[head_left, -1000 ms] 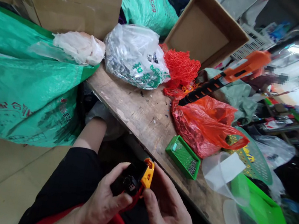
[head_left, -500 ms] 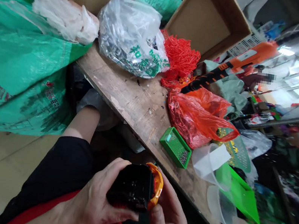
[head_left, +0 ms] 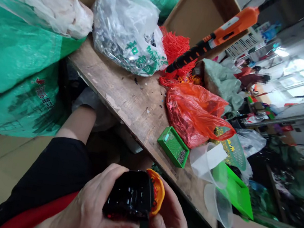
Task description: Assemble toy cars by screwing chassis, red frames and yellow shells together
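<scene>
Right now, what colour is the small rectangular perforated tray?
The perforated tray is bright green, seen in the head view.

A green woven sack [head_left: 14,67] slumps left of the grip as a wooden workbench [head_left: 128,114] runs ahead, bearing a clear plastic bag of metal parts [head_left: 127,36] and a red plastic bag [head_left: 195,115]. A green mesh tray of screws [head_left: 172,146] sits beyond the grip, just beside clear plastic cups [head_left: 208,162].
</scene>
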Demonstrator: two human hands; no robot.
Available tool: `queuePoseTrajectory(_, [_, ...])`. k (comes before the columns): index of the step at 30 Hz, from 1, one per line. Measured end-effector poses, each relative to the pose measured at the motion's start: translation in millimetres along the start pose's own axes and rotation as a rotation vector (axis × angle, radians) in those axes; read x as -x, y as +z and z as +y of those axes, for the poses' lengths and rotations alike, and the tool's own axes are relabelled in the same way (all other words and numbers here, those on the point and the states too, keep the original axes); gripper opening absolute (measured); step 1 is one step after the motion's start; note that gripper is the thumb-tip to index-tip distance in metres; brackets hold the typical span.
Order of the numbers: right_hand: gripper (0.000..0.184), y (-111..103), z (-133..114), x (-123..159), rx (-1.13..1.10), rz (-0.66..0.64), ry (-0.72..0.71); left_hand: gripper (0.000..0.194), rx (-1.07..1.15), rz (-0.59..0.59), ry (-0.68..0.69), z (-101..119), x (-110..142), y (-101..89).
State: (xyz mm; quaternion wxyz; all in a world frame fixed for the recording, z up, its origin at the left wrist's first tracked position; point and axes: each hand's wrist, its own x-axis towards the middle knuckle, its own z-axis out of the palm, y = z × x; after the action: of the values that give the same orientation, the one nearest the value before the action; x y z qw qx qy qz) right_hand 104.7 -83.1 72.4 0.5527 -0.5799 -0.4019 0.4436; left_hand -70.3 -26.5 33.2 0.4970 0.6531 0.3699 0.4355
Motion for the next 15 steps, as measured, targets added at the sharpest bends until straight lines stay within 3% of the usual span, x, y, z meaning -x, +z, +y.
queuePoseTrajectory(15, [0.054, 7.9, -5.3, 2.7, 0.134, -0.005, -0.130, 0.061, -0.021, 0.052, -0.024, 3.8, 2.3, 4.2])
